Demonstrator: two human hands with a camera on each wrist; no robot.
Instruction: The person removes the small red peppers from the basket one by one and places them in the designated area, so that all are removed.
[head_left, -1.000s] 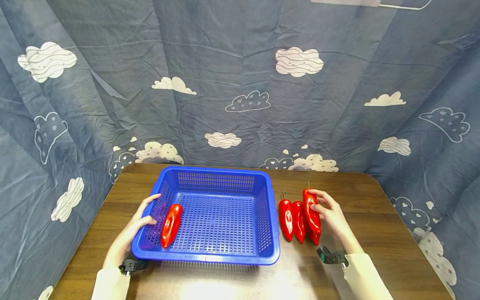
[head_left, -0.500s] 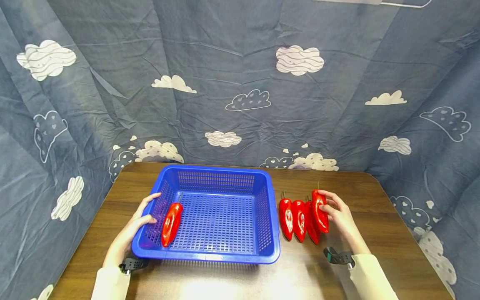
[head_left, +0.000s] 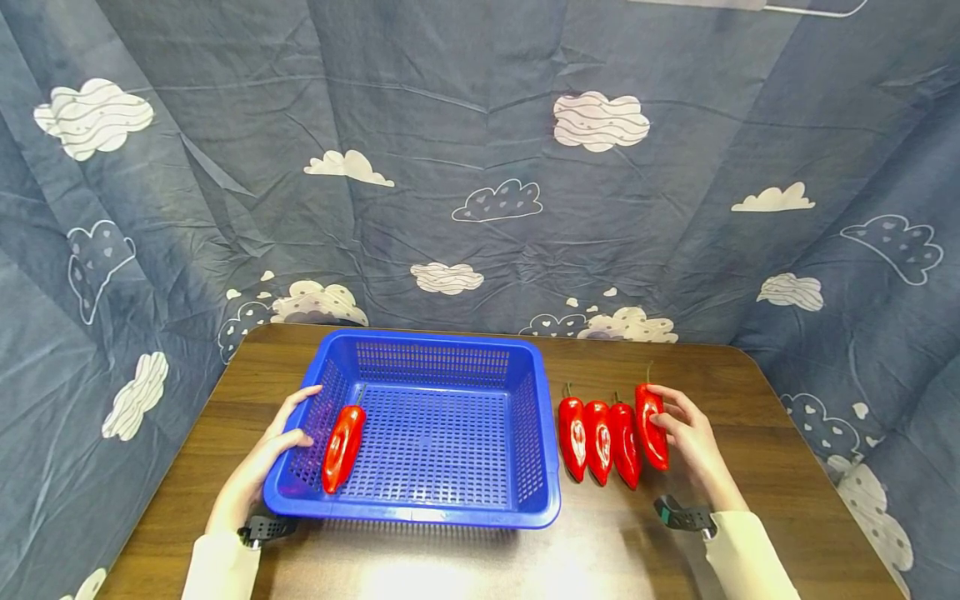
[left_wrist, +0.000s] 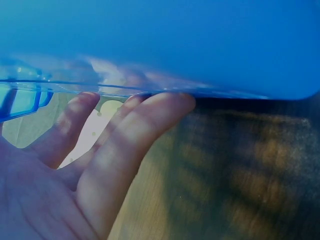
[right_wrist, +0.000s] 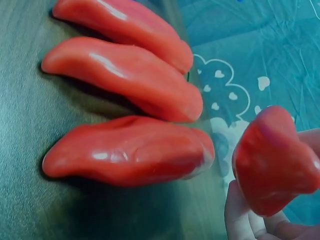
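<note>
My right hand pinches a glossy red pepper by its upper part, thumb on the near side. In the right wrist view that held pepper points end-on at the camera, apart from the others. To its left, three more red peppers lie side by side on the table; the nearest pepper has its stem pointing away. My left hand grips the left rim of a blue plastic basket. Its fingers touch the basket's edge from outside. Inside the basket, along the left wall, lies another red pepper.
The brown wooden table extends right of the peppers and in front of the basket. A dark curtain printed with white clouds hangs behind and at both sides. Black straps circle both wrists.
My right hand has moved right with the held pepper, away from the row, uncovering the third pepper there. My left hand and the basket stay in place.
</note>
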